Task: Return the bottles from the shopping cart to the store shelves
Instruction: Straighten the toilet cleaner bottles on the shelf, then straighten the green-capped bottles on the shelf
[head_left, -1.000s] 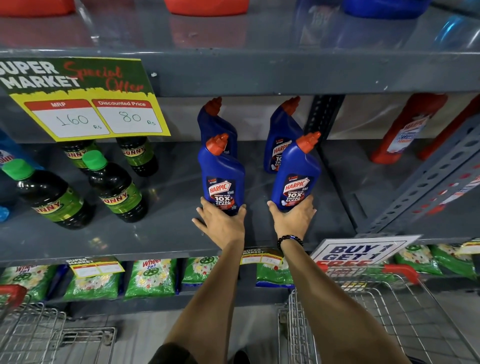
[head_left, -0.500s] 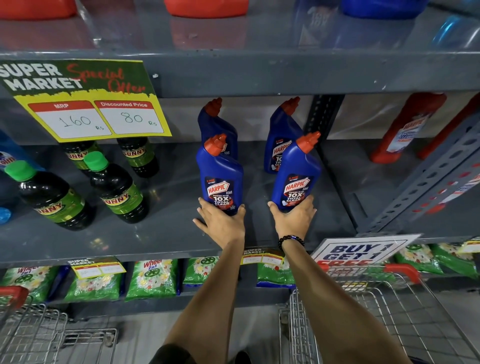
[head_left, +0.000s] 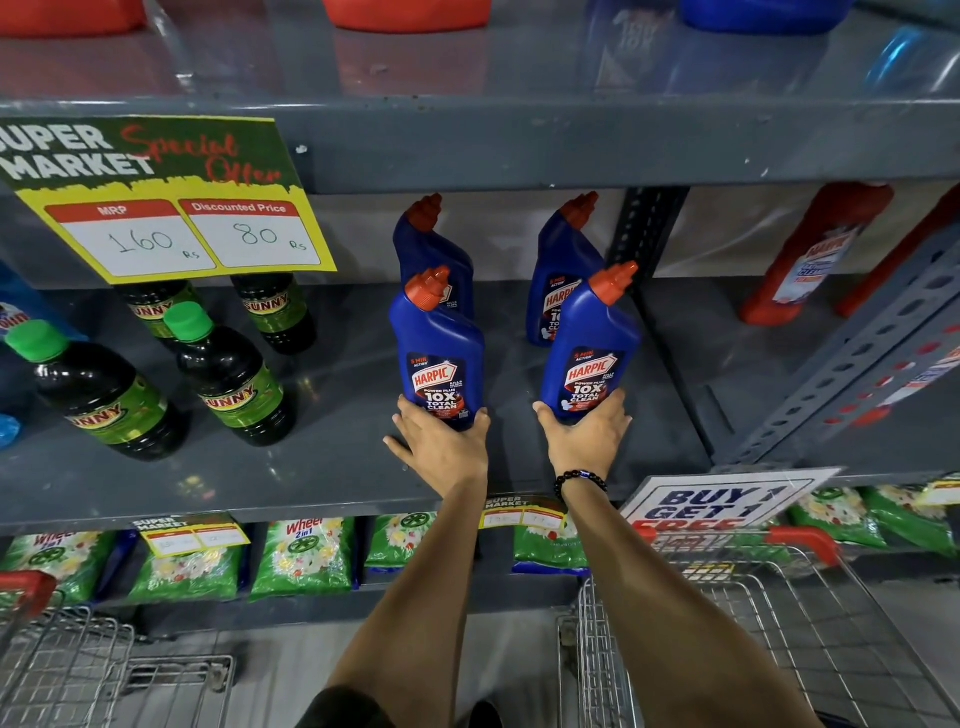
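Two blue Harpic bottles with orange caps stand upright on the grey middle shelf (head_left: 322, 467). My left hand (head_left: 444, 447) grips the base of the left front bottle (head_left: 439, 353). My right hand (head_left: 587, 439), with a bead bracelet on the wrist, grips the base of the right front bottle (head_left: 592, 348). Behind them stand two more Harpic bottles, the back left bottle (head_left: 431, 244) and the back right bottle (head_left: 558, 260). The wire shopping cart (head_left: 779, 623) is at the lower right; I see no bottles in its visible part.
Dark Sunny bottles with green caps (head_left: 228, 379) stand left on the same shelf under a yellow price sign (head_left: 171, 208). Red bottles (head_left: 815, 260) stand at the right past a slotted upright (head_left: 841, 358). Green detergent packs (head_left: 306, 561) fill the shelf below. A second cart (head_left: 78, 670) is lower left.
The left front bottle has slid slightly left and deeper onto the shelf with my left hand. The right bottle and my right hand have barely moved.
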